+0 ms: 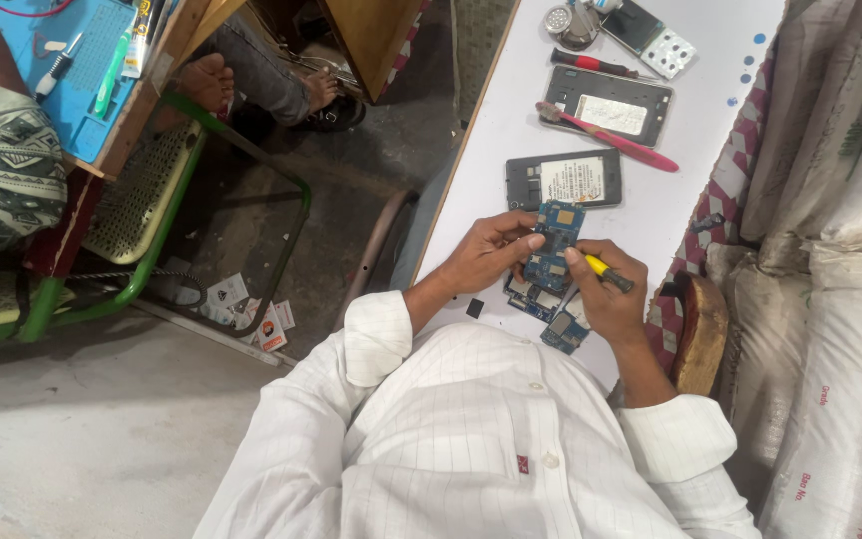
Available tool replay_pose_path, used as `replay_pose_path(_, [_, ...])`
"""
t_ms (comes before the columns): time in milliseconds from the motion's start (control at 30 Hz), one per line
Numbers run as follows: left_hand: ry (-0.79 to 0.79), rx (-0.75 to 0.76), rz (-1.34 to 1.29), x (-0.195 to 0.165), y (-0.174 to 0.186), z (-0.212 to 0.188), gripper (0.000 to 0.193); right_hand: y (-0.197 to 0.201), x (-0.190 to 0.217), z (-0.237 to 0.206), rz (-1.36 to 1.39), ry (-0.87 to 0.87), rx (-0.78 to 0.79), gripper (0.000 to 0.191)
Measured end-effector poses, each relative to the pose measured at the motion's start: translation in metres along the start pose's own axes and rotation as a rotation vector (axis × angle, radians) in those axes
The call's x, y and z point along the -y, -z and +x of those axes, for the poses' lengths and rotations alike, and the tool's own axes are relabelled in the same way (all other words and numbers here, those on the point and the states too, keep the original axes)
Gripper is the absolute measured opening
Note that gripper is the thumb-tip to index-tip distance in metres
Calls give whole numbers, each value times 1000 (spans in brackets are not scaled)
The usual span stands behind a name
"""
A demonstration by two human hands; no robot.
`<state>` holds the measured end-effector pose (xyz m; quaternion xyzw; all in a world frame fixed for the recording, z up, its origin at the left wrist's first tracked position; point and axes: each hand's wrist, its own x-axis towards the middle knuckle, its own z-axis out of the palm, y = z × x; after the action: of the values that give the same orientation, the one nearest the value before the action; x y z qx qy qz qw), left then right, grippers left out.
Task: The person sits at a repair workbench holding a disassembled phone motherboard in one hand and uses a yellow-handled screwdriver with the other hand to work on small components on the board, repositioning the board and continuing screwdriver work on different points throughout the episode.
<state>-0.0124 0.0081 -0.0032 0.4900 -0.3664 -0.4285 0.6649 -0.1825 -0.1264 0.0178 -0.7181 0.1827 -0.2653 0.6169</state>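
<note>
Pinched in left hand (491,255): blue circuit board (554,245), thumb and fingers tight on its left edge. Held just above white table (511,130), long side pointing away toward black phone (563,181). Closed in right hand (606,289): yellow-handled tool (607,272), tip probably touching board's right edge, hard to tell. More blue boards (551,314) lying under both hands.

Blue circuit board (554,245), bare, small chips on its face, held tilted up above the white worktop (511,130). Yellow-handled screwdriver (607,272), dark grip, slanted, tip toward the board's lower right edge
</note>
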Motion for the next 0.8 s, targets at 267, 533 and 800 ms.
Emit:
replay_pose_path(267, [27, -61, -100, -1, 2, 1, 36, -4, 13, 0, -37, 46, -38, 22])
replay_pose_path(533, [-17, -154, -121, -4, -2, 1, 40, 3, 24, -5, -110, 251, -70, 21])
replay_pose_path(800, [-1, -125, -108, -3, 0, 0, 34, 1, 28, -7, -223, 308, -35, 22])
